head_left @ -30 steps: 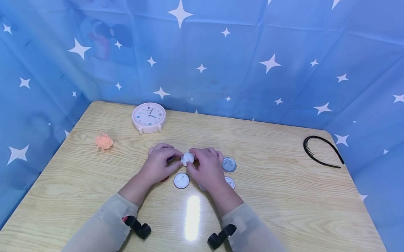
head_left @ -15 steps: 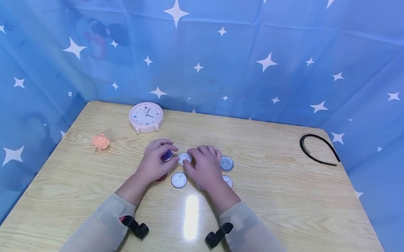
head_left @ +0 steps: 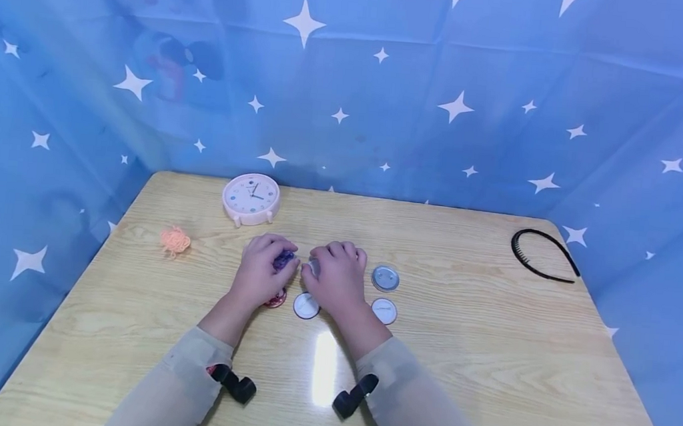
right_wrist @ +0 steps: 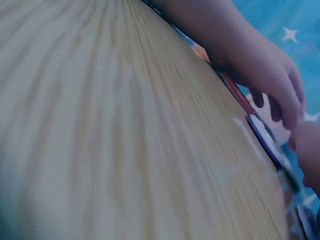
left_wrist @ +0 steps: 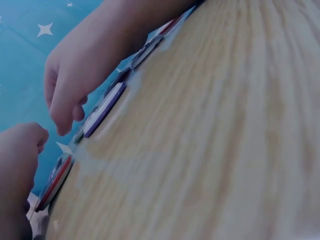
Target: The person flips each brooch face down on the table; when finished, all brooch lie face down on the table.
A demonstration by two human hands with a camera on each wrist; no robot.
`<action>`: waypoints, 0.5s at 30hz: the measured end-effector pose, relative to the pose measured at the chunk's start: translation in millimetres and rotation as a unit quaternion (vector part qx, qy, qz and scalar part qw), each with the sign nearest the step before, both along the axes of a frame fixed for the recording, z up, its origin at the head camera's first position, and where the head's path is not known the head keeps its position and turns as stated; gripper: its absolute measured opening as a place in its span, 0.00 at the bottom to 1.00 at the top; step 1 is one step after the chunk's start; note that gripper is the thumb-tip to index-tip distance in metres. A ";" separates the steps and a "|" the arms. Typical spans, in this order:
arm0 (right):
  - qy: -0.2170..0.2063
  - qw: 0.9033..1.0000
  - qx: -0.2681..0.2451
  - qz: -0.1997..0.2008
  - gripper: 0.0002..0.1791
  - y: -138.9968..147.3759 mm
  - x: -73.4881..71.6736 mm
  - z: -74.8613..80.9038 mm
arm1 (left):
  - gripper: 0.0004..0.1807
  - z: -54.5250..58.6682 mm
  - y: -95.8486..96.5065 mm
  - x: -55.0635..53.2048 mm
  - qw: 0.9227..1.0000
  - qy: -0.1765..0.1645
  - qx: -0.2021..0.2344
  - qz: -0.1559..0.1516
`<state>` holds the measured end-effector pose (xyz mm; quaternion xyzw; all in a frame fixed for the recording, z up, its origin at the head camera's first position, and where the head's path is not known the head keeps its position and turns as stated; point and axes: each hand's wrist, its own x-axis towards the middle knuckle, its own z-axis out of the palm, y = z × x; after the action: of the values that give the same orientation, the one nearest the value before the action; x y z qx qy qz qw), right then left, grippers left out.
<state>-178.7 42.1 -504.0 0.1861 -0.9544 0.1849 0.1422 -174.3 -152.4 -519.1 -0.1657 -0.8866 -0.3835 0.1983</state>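
In the head view my left hand (head_left: pixel 260 270) curves its thumb and fingers round a purple button badge (head_left: pixel 283 260), which shows its printed face. My right hand (head_left: pixel 336 276) lies over a white-backed button badge (head_left: pixel 314 266). Its thumb and index finger are at that badge's edges, and the palm hides most of it. The two thumbs nearly meet. Nearer me, a red badge (head_left: pixel 276 298) shows beside my left wrist, and a white-backed badge with a pin (head_left: pixel 307 306) lies between the forearms. Both wrist views show bent fingers low over the badges.
Right of my right hand lie a silver-backed badge (head_left: pixel 385 278) and a white-backed badge (head_left: pixel 384 311). A pink clock (head_left: pixel 251 198) stands at the back left, near a peach yarn bundle (head_left: pixel 175 241). A black headband (head_left: pixel 545 256) lies at the far right of the wooden table (head_left: pixel 486 358).
My left hand has let go of the white-backed badge and drawn left to the purple one. My right hand has shifted left, covering more of the white-backed badge and uncovering the badges at right.
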 end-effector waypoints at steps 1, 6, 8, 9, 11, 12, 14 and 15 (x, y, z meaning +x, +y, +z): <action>-0.001 1.000 -0.001 0.002 0.16 -2.8 -0.1 -0.1 | 0.12 0.9 -1.9 -0.5 1.000 0.002 -0.008 -0.001; -0.007 1.000 0.002 0.004 0.16 -14.7 0.4 -0.2 | 0.13 0.7 -24.6 -4.2 0.999 0.000 -0.028 -0.021; -0.011 1.000 0.011 0.005 0.17 -20.1 0.3 1.0 | 0.14 -1.4 -37.3 -4.5 0.999 -0.007 -0.026 -0.020; -0.010 1.000 0.017 0.006 0.17 -23.2 -0.2 1.8 | 0.15 -2.1 -43.4 -3.9 0.999 -0.014 -0.024 -0.017; -0.009 0.999 0.030 0.011 0.19 -30.4 -1.8 2.9 | 0.17 -3.3 -53.9 -3.2 0.999 -0.028 -0.026 -0.012; -0.010 0.999 0.034 0.014 0.20 -34.3 -2.6 3.8 | 0.18 -3.3 -58.0 -2.9 0.999 -0.036 -0.029 -0.012; -0.013 0.999 0.044 0.016 0.22 -42.2 -4.6 4.7 | 0.20 -2.4 -64.2 -2.4 0.998 -0.048 -0.043 -0.017; -0.018 0.999 0.048 0.016 0.24 -45.8 -5.3 4.9 | 0.21 -1.8 -66.5 -2.3 0.997 -0.053 -0.050 -0.021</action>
<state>-184.1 -3.7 -499.1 0.2043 -0.9615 0.1448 0.1131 -176.5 -218.9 -520.9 -0.1730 -0.9104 -0.3510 0.1341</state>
